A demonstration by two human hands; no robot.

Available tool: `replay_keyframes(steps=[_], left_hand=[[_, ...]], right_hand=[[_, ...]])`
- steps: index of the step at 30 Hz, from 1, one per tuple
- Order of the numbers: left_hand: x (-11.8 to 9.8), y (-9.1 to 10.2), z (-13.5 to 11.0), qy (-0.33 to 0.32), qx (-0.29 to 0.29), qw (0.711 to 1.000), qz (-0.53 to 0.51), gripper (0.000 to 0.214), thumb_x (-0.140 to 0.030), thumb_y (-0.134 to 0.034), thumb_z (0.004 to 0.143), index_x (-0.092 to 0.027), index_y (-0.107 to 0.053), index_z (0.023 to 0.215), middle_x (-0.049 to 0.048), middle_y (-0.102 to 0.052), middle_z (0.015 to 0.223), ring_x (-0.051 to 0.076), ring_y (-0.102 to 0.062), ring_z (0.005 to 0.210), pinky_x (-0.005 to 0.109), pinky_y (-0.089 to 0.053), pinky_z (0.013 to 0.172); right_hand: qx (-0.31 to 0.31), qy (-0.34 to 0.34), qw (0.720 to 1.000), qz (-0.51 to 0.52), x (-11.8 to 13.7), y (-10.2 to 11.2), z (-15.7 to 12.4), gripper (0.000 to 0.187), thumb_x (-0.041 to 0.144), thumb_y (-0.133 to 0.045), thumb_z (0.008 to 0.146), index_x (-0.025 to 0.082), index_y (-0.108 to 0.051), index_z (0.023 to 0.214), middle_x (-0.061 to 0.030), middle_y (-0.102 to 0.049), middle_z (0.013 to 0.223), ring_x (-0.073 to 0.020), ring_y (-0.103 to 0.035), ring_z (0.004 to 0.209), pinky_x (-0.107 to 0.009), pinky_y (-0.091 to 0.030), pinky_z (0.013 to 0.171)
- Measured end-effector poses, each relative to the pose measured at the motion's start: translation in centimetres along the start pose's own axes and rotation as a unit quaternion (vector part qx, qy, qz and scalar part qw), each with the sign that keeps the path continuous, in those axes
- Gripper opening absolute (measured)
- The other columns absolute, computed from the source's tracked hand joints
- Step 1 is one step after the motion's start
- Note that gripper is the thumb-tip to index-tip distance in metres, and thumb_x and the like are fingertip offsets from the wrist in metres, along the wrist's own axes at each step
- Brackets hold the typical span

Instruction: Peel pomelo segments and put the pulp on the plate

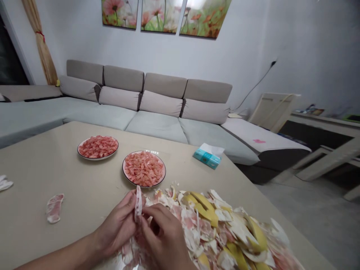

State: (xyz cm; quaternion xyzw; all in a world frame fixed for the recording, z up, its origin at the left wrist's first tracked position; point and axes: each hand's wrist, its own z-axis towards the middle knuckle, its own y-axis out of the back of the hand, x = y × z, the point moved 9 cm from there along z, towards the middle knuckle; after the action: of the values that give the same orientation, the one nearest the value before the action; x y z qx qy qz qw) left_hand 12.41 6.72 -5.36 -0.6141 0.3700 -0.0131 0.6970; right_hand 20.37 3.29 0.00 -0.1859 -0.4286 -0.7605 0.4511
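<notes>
Both hands meet low in the view over a heap of pomelo peel [225,228]. My left hand [119,225] and my right hand [164,238] pinch one pink pomelo segment [138,200] between their fingertips, holding it upright just in front of the nearer plate. That plate [144,168] is piled with peeled pink pulp. A second plate of pulp [98,147] stands further left. One unpeeled segment [54,208] lies alone on the table to the left of my left hand.
The beige table [56,172] carries a teal tissue pack [208,155] near its far right edge and white scraps [4,183] at the left edge. A grey sectional sofa [157,108] runs behind the table. Wooden furniture [323,150] stands at the right.
</notes>
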Motion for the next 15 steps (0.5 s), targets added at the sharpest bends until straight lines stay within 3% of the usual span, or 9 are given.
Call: replay_keyframes(steps=[4, 8, 15], left_hand=[[0.2, 0.1, -0.3, -0.009, -0.013, 1.000, 0.025, 0.004, -0.021, -0.056, 0.093, -0.020, -0.059, 0.095, -0.0003, -0.055, 0.083, 0.010, -0.054, 0.075, 0.023, -0.046, 0.076], [0.3, 0.2, -0.3, -0.015, -0.022, 0.999, 0.036, 0.008, -0.021, -0.060, 0.090, -0.020, -0.059, 0.099, -0.0003, -0.056, 0.083, 0.010, -0.055, 0.075, 0.023, -0.046, 0.077], [1.1, -0.1, -0.5, 0.037, 0.006, 0.999, 0.026, 0.007, -0.018, -0.056, 0.092, -0.016, -0.061, 0.096, 0.0026, -0.057, 0.084, 0.011, -0.057, 0.075, 0.022, -0.045, 0.069]], right_hand=[[0.014, 0.049, 0.997, -0.054, 0.8, 0.0, -0.2, 0.020, 0.012, -0.053, 0.088, 0.017, -0.071, 0.094, -0.0082, -0.069, 0.077, -0.0175, -0.064, 0.066, -0.026, -0.049, 0.061], [0.011, 0.086, 0.987, -0.133, 1.1, -0.1, -0.4, 0.018, 0.011, -0.051, 0.087, 0.017, -0.069, 0.085, -0.0067, -0.065, 0.070, -0.0157, -0.061, 0.058, -0.023, -0.045, 0.054], [-0.037, 0.023, 0.995, -0.085, 0.5, 0.9, 0.1, 0.013, 0.010, -0.051, 0.077, 0.019, -0.057, 0.070, -0.0015, -0.057, 0.066, -0.0139, -0.054, 0.057, -0.023, -0.039, 0.053]])
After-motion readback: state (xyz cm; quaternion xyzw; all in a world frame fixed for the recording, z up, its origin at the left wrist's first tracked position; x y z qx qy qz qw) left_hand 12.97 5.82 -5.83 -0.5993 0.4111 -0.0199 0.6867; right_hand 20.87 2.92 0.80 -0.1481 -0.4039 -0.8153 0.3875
